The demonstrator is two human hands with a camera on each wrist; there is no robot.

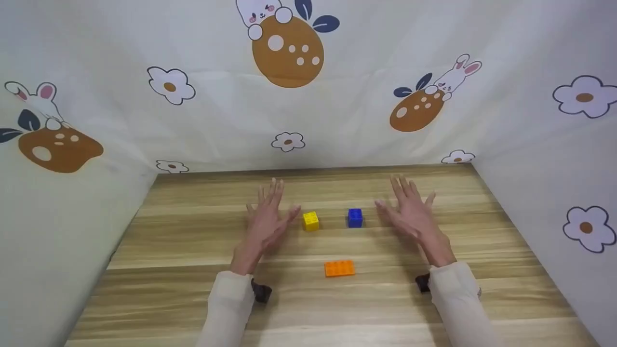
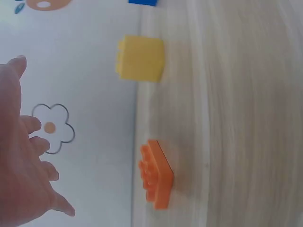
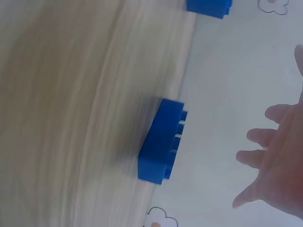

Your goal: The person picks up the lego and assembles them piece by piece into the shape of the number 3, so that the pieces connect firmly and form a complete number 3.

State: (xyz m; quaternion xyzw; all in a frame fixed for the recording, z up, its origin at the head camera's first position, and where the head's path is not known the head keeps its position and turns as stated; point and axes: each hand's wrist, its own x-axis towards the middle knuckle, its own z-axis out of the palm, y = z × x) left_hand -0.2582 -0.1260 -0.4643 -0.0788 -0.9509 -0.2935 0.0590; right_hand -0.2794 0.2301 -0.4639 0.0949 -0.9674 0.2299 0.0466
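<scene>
My left hand [image 1: 266, 220] is held over the table on the left with its fingers spread, holding nothing. Just right of its thumb sits a small yellow toy brick [image 1: 311, 221], studs up. A blue toy brick [image 1: 355, 218] stands near the thumb of my right hand [image 1: 415, 217], which has spread fingers and nothing in it. Nearer the front lies a flat orange toy brick [image 1: 339, 268], between the two forearms. The left wrist view shows the yellow brick [image 2: 142, 58] and the orange brick [image 2: 156, 175] beside the hand. In the right wrist view a longer blue brick [image 3: 162, 141] appears.
The wood-grain table [image 1: 308, 313] meets a pale cloth backdrop [image 1: 217, 120] printed with rabbits and flowers, which also rises along both sides. Dark devices sit on the left wrist [image 1: 261, 292] and right wrist [image 1: 422, 283]. A second blue brick [image 3: 208, 7] is cut off in the right wrist view.
</scene>
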